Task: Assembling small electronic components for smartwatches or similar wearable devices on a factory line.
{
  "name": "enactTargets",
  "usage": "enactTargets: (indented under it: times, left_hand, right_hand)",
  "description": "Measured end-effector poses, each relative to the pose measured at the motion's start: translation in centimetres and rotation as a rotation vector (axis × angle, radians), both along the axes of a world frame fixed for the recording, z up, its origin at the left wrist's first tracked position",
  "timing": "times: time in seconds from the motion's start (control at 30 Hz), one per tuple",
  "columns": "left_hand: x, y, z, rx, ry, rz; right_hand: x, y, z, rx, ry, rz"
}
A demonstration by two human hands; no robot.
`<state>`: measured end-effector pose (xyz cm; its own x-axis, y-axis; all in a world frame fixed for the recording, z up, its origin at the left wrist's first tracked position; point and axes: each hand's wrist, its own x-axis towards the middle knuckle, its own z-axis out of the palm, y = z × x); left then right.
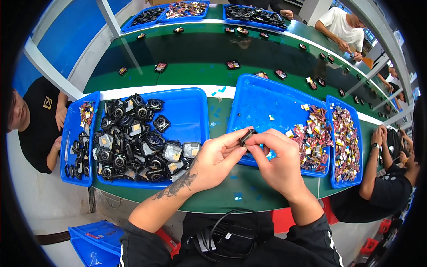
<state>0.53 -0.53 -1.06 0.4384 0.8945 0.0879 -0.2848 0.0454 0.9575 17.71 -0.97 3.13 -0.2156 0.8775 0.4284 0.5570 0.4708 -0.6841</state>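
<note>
A small black watch case (247, 136) is held edge-up between my two hands, over the near left corner of a blue tray (262, 81). My left hand (216, 160) grips it with thumb and fingers. With its fingertips pinched together, my right hand (279, 159) presses on the case's right side; whatever else lies in that pinch is hidden. Small pink, yellow and silver electronic parts (313, 138) are heaped on the right side of that tray. To my left a second blue tray (189, 100) carries a pile of black watch cases (133, 138), some with pale inner faces showing.
Narrow blue trays flank these, one (79, 175) at left, one (336, 178) at right. Beyond runs a green conveyor (195, 49) with scattered watch pieces (233, 65). More trays (255, 17) stand on the far side. Co-workers sit left (35, 120), right (382, 182) and across (342, 29).
</note>
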Motion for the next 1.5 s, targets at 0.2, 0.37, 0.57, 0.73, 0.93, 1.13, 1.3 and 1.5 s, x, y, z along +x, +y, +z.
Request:
enactTargets:
  times: [0.2,0.37,0.57,0.73,0.93,1.13,1.3,1.5]
  left_hand:
    - [0.2,-0.3,1.2,0.043,0.028,-0.016]
    - [-0.4,0.6,0.9,0.06,0.055,-0.069]
    - [0.1,0.6,1.4,-0.099,-0.108,0.098]
    - [0.0,0.5,2.0,-0.067,-0.134,0.163]
    - [-1.0,0.2,2.3,0.613,0.42,0.289]
    - [-1.0,0.8,1.6,0.809,0.464,0.372]
    - [-1.3,0.9,1.4,0.858,0.559,0.375]
    - [-1.2,0.4,2.1,0.47,0.447,0.121]
  right_hand:
    - [0.3,-0.1,-0.1,0.062,-0.017,-0.097]
    - [0.5,0.4,0.1,0.034,-0.026,-0.103]
    - [1.2,0.3,-0.7,-0.268,0.481,0.045]
    - [1.2,-0.4,-0.7,-0.419,0.399,0.087]
    - [2.0,0.2,-0.9,-0.679,0.817,0.268]
    - [1.5,-0.3,-0.5,-0.62,0.651,0.26]
    - [1.4,-0.1,0.0,-0.584,0.432,0.181]
    - [2.9,0.1,-0.6,-0.719,0.753,0.347]
